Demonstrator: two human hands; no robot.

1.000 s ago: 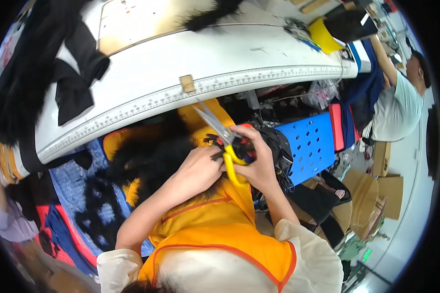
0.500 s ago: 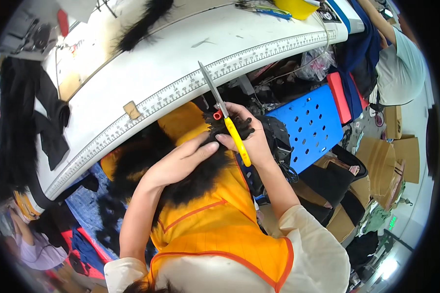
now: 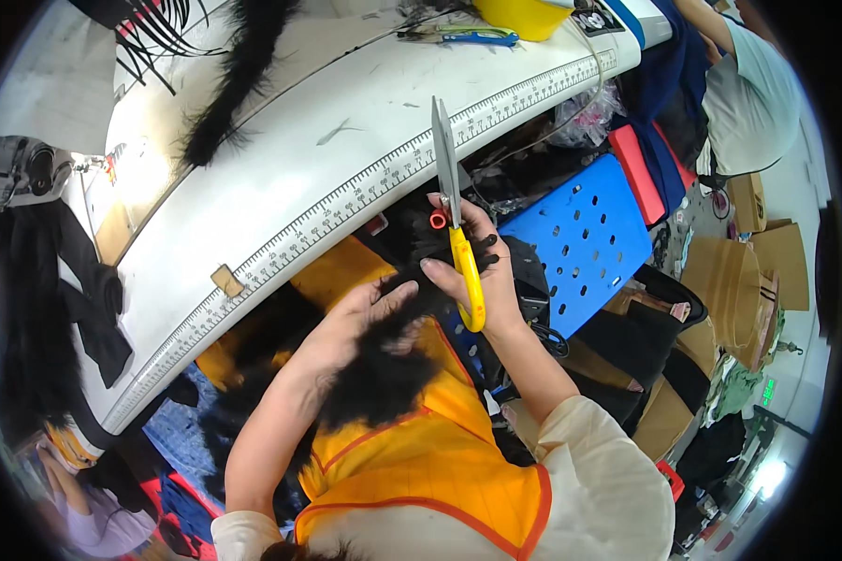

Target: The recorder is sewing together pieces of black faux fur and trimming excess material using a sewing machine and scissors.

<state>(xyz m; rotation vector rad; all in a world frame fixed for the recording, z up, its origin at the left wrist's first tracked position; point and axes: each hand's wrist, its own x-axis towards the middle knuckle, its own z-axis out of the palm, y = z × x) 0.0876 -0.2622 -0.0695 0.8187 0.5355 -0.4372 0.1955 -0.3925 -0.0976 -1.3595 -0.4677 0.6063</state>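
Black fluff in the left hand, yellow-handled scissors in the right

A black fluffy trim (image 3: 374, 379) lies in front of the person's body, between the two hands and over an orange apron (image 3: 393, 477). The left hand (image 3: 341, 327) has the fluff running between its thumb and fingers; I cannot tell how firmly they press on it. The right hand (image 3: 498, 294) is curled around yellow-handled scissors (image 3: 463, 257), whose blades lie nearly together and point away from the body, toward the table. Thin dark strands bunch in the same hand, with a small red ring-shaped piece (image 3: 439, 211) just beside the scissors' pivot.

Beyond the hands, a white table (image 3: 299, 168) carries a printed ruler strip (image 3: 374, 180) along its near edge and a small tan block (image 3: 226, 280) on that strip. Another black fluffy length (image 3: 239, 84) lies farther back on the table, and black fabric (image 3: 28, 318) hangs at its left end.

To the right stand a blue perforated panel (image 3: 580, 252) and, past it, open cardboard boxes (image 3: 716, 294). A co-worker in a pale shirt (image 3: 753, 112) is near the right rim; a lilac sleeve (image 3: 103, 528) shows at lower left.
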